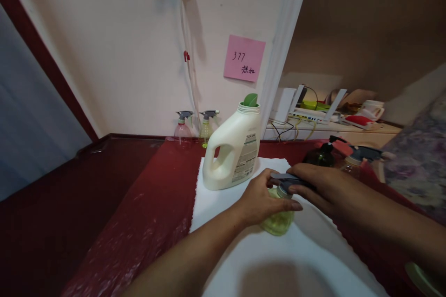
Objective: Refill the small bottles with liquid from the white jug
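A small clear spray bottle (278, 222) holding yellow-green liquid stands on a white cloth (265, 260). My left hand (259, 202) is wrapped round the bottle's body. My right hand (315, 185) is closed over its grey trigger head (284, 178). Just behind the hands stands a cream detergent jug (233, 148) with a handle, its neck open and a green leaf-shaped piece (250, 100) at its mouth.
Two small spray bottles (183, 127) (208, 125) stand by the wall. A dark green bottle (322, 153) and another sprayer (362, 155) sit at the right. The cloth lies on a red plastic-covered table (146, 209). A pink note (244, 58) hangs on the wall.
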{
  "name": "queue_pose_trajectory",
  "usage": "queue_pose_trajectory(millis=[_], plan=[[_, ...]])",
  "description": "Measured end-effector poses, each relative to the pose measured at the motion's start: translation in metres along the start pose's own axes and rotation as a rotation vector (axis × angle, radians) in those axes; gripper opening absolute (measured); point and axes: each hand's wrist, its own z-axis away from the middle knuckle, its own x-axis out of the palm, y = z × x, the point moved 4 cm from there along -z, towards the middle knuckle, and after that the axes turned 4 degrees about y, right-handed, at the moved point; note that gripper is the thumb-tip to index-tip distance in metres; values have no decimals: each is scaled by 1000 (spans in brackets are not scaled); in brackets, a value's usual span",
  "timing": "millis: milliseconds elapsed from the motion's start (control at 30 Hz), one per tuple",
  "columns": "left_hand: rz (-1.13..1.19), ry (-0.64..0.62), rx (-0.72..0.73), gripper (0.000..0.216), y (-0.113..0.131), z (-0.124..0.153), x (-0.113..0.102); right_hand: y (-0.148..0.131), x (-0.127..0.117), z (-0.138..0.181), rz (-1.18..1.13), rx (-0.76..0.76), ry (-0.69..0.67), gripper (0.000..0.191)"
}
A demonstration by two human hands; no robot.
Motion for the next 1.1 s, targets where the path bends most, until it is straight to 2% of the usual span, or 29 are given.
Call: queue_pose_trajectory(millis=[67, 133, 200, 367, 467, 533, 633, 700, 767, 1000, 1100], plan=[[-21, 83, -2, 62, 0, 1, 3, 1, 0, 1, 3, 6, 6, 20], [-30, 102, 14, 56, 1, 1, 4, 2, 1, 2, -4, 6, 15, 20], [-1, 58, 38, 52, 1, 0, 2, 2, 2, 2, -14, -1, 15, 20], [51, -160, 11, 56, -3, -6, -8, 3, 2, 1, -9, -33, 23, 17], [40, -202, 16, 56, -2, -6, -10, 3, 3, 1, -10, -29, 13, 18], [18, -166, 33, 58, -1, -5, -7, 3, 3, 1, -12, -25, 10, 18], [-49, -8, 31, 66, 0, -1, -1, 3, 3, 2, -3, -27, 25, 17], [-72, 91, 19, 64, 0, 0, 3, 4, 4, 2, 6, -30, 43, 17], [-55, 113, 27, 59, 0, 1, 5, 5, 4, 2, 11, -36, 62, 16], [10, -126, 89, 45, 2, -7, -6, 5, 5, 1, 18, -42, 80, 17], [-7, -190, 94, 42, 5, -8, -9, 5, 5, 1, 2, -45, 69, 16]])
